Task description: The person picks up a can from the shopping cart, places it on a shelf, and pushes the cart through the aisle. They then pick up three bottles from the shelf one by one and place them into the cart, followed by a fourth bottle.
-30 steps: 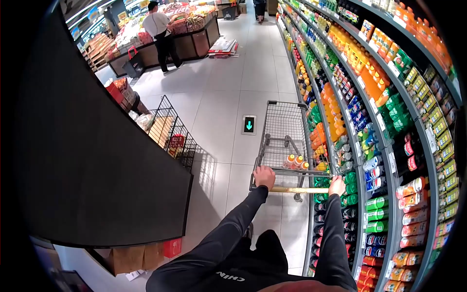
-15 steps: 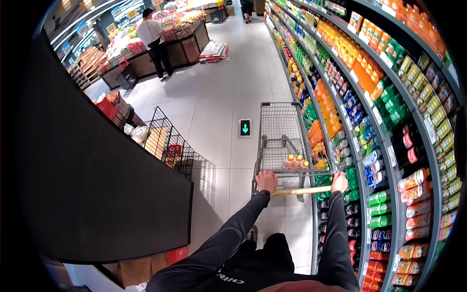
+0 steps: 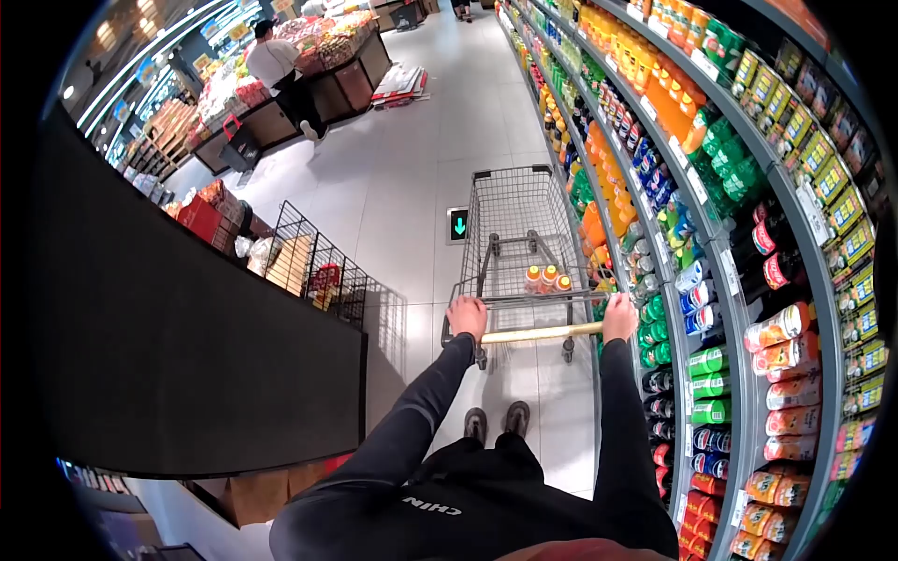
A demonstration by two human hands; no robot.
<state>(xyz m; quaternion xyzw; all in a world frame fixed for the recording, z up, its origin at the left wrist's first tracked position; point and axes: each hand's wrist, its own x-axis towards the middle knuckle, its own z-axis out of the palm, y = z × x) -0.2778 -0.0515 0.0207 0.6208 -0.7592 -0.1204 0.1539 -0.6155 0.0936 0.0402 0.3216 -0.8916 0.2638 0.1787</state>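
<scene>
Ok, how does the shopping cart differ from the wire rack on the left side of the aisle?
The shopping cart is grey; the wire rack is black.
The shopping cart has both hands, left hand and right hand, on it; the wire rack is untouched.
The shopping cart carries a few orange-capped bottles; the wire rack holds red packages.
Both have open mesh sides.

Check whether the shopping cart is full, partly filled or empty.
Nearly empty: the cart holds a few orange-capped bottles near the handle, with bare wire mesh visible beyond them.
</scene>
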